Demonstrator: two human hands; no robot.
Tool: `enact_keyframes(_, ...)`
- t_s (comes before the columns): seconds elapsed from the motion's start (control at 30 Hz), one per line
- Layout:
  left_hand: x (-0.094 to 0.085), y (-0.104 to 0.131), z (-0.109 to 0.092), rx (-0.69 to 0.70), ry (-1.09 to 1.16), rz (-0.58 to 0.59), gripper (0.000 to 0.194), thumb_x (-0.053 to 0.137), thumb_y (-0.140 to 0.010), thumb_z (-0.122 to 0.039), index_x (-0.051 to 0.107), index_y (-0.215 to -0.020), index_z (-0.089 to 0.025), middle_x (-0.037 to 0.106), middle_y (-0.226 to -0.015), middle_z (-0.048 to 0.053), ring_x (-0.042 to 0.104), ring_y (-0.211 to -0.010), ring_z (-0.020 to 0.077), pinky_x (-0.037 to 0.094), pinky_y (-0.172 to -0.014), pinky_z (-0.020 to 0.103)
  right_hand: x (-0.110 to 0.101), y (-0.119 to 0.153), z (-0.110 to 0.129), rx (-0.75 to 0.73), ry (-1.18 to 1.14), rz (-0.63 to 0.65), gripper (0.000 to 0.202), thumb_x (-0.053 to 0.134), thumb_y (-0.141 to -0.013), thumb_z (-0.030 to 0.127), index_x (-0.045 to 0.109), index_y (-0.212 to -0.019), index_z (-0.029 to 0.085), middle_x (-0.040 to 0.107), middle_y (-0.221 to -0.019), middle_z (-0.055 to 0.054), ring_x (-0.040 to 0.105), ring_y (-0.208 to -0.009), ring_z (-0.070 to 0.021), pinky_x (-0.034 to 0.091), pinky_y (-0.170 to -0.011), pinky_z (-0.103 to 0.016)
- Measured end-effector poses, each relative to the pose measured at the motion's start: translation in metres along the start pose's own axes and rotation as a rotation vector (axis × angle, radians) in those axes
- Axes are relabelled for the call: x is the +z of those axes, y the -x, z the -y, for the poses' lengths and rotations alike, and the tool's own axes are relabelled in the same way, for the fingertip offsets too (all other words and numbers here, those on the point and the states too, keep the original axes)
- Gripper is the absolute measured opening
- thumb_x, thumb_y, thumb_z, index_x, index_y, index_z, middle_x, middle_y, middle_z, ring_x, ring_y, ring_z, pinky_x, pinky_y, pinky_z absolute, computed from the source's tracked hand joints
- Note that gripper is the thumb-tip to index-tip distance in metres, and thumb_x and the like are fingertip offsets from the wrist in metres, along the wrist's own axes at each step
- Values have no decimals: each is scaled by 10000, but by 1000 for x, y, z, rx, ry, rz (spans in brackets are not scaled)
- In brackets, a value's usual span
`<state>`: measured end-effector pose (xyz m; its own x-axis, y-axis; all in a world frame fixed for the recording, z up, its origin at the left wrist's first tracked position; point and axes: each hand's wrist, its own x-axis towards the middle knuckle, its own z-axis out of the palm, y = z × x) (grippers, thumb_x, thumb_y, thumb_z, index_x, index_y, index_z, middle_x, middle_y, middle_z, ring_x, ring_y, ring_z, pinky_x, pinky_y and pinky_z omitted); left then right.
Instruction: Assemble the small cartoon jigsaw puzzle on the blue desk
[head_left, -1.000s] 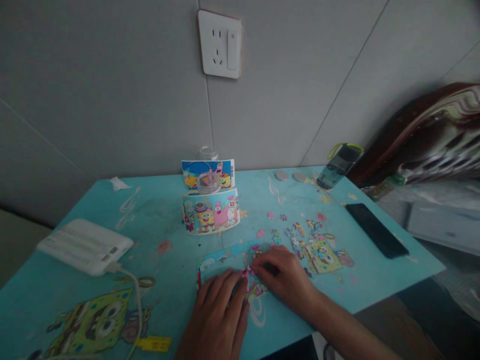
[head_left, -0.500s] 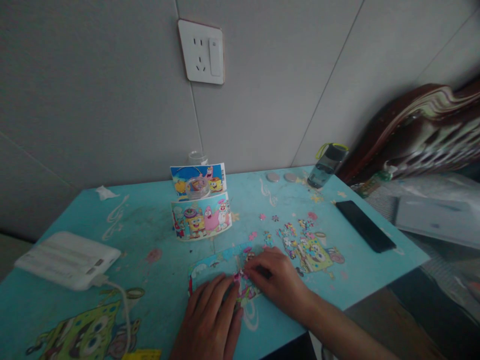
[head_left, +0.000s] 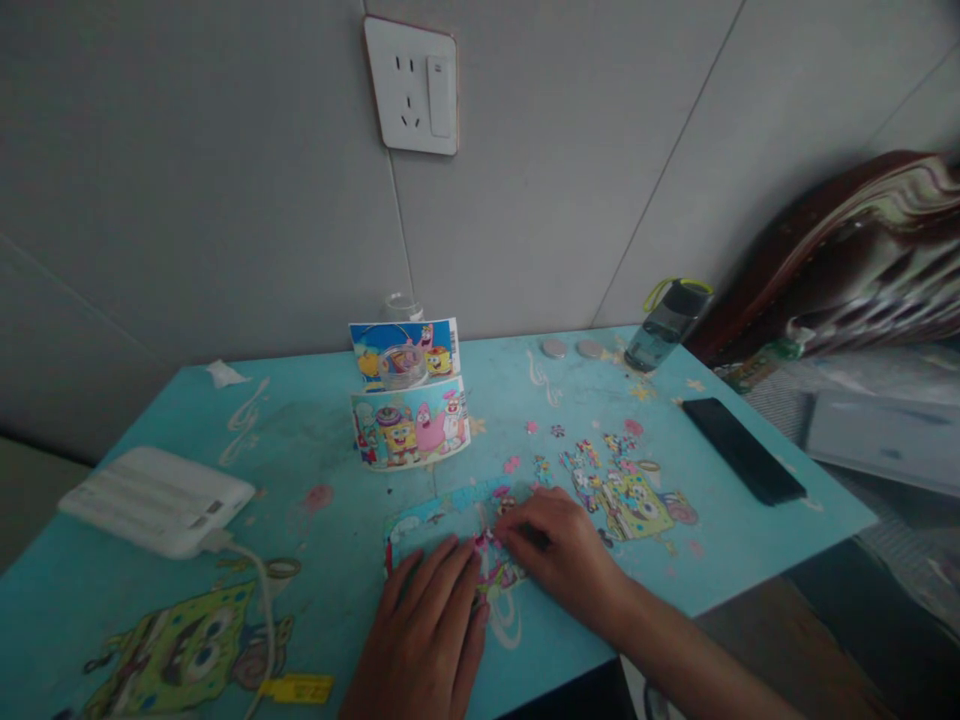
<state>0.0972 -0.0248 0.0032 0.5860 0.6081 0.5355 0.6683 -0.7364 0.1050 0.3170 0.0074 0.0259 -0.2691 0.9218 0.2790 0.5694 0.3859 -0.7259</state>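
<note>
A partly assembled jigsaw puzzle (head_left: 450, 503) with a light-blue border lies flat on the table in front of me. My left hand (head_left: 427, 630) rests palm down over its lower left part, fingers stretched out. At the puzzle's right half, my right hand (head_left: 559, 550) is closed in a pinch on a small pinkish puzzle piece (head_left: 487, 537), mostly hidden by the fingertips. Just beyond and to the right lie several loose puzzle pieces (head_left: 587, 454). Behind the puzzle, a cartoon picture card (head_left: 424, 430) leans upright, with a second blue card (head_left: 369, 340) and clear round containers (head_left: 403, 307) behind it.
A white power bank (head_left: 157, 500) with a cable (head_left: 266, 590) sits at left. On the right are a black phone (head_left: 742, 450) and a tilted water bottle (head_left: 664, 330). Two round lids (head_left: 555, 348) and a crumpled tissue (head_left: 225, 374) lie near the wall.
The view has shifted a little, so everything appears slightly further right. Both hands keep the same places on the puzzle, with the right fingertips still at the same spot.
</note>
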Motion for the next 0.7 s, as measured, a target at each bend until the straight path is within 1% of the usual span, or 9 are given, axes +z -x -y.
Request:
enact_keyframes(0.1, -1, -1, -4, -36, 27, 10, 339, 502, -991, -182, 645, -1291, -114, 674, -1334, 98, 566, -1276, 256, 353, -1115, 434, 0, 1, 0, 1, -3, -11, 115, 712, -910, 143, 728, -916, 257, 770, -871, 37, 693, -829, -168, 421, -910, -352)
enact_keyframes(0.2, -2, -3, -8, -101, 68, -4, 320, 497, -1013, -212, 650, -1286, -148, 687, -1319, 74, 583, -1263, 250, 360, -1118, 448, -1, 2, -1, 7, 1, -15, 110, 711, -911, 150, 731, -925, 257, 768, -870, 30, 688, -820, -173, 431, -886, -352)
enact_keyframes(0.33, -3, -4, -12, -167, 100, 19, 318, 493, -1022, -223, 635, -1302, -167, 673, -1343, 63, 575, -1277, 259, 386, -1118, 483, -3, 2, -1, 70, 22, -52, 83, 720, -905, 178, 742, -915, 258, 758, -851, 16, 669, -805, -186, 447, -820, -344)
enact_keyframes(0.43, -3, -2, -13, -179, 81, 54, 337, 505, -1011, -205, 616, -1326, -161, 650, -1368, 78, 558, -1286, 283, 425, -1100, 517, -3, 3, -2, 132, 29, -67, 64, 725, -903, 209, 758, -888, 262, 746, -818, 9, 651, -770, -186, 461, -778, -335)
enact_keyframes(0.53, -4, -1, -13, -186, 54, 92, 373, 526, -993, -188, 590, -1358, -141, 626, -1379, 110, 547, -1287, 309, 458, -1077, 557, -3, 3, -4, 174, 2, -78, 58, 718, -910, 244, 770, -899, 265, 750, -850, -6, 655, -776, -188, 477, -747, -325)
enact_keyframes(0.7, -6, -3, -14, -197, 74, 117, 380, 546, -985, -189, 589, -1357, -128, 633, -1346, 124, 558, -1265, 315, 489, -1058, 566, -2, 4, -7, 216, -49, -76, 64, 712, -912, 272, 776, -905, 268, 750, -867, -10, 660, -748, -176, 493, -703, -308)
